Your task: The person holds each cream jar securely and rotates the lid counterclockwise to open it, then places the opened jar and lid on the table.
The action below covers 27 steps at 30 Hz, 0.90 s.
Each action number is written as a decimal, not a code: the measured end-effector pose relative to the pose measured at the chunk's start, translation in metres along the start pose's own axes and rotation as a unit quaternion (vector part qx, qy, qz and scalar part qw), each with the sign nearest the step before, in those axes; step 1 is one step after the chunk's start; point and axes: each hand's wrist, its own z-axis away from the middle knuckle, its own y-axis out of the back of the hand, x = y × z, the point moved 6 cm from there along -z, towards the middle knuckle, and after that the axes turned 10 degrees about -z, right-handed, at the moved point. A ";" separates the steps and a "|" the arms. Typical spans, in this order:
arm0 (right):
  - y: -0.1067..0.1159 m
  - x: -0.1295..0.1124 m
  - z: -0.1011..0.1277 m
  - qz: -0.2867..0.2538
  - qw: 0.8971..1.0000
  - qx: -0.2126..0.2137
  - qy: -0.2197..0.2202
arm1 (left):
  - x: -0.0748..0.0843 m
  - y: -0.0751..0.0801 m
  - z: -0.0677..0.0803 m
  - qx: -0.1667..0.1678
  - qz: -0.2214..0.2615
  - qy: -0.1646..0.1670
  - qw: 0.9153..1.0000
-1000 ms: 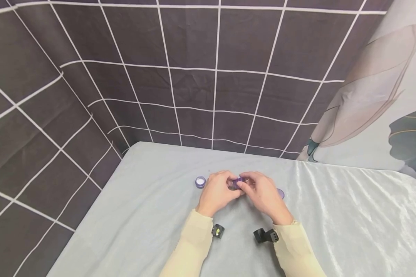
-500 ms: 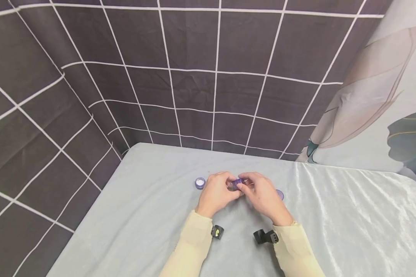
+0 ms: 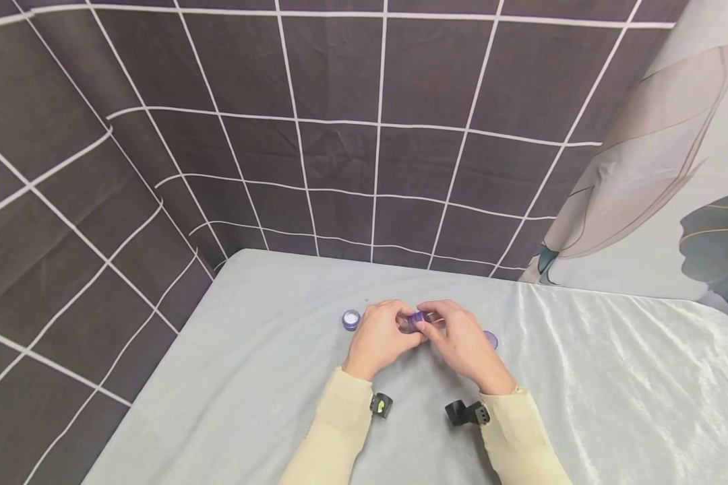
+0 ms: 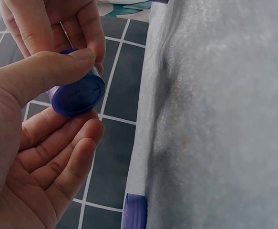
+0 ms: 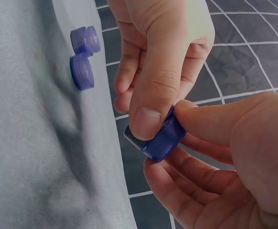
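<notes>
Near the middle of the table (image 3: pixel 613 377), toward its far edge, both hands meet on a small purple jar (image 3: pixel 417 319) held just above the pale cloth. Left hand (image 3: pixel 381 337): thumb and fingers pinch the jar's round body. Right hand (image 3: pixel 461 340): thumb and forefinger clamp the end facing it; whether that end is a separate cap cannot be told. Risk, as judged: the jar is small and smooth and held only at the fingertips, so an uneven twist or a slackened pinch could pop it free, and it would roll on the glossy cloth toward the far edge. If it holds anything, a sudden release could spill it. The head view alone gives the layout: an open jar (image 3: pixel 351 318) with a pale inside to the left of the hands, and a purple lid (image 3: pixel 491 339) peeking from behind the right hand. The left wrist view shows the jar's flat purple face (image 4: pixel 79 98) under the thumb, plus a purple piece (image 4: pixel 135 211) at the table's edge. The right wrist view shows the thumb pressed on the jar's side (image 5: pixel 160 136) and two purple pieces (image 5: pixel 84 57) lying together on the cloth.
</notes>
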 end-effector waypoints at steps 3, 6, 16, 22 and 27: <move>0.000 0.000 0.000 -0.003 1.000 -0.002 0.004 | -0.001 -0.001 0.000 -0.002 0.002 0.004 1.000; 0.000 -0.001 0.000 -0.002 1.000 -0.004 0.010 | -0.001 0.000 0.000 -0.003 0.001 0.006 1.000; 0.000 -0.002 0.000 -0.005 1.000 -0.011 0.019 | -0.001 -0.001 0.000 -0.004 -0.001 0.005 1.000; 0.001 -0.002 0.000 -0.010 1.000 -0.012 0.026 | -0.001 0.000 0.000 -0.003 0.000 0.005 1.000; 0.002 -0.002 0.001 -0.014 0.999 -0.014 0.034 | -0.001 0.000 0.000 -0.003 0.002 0.003 1.000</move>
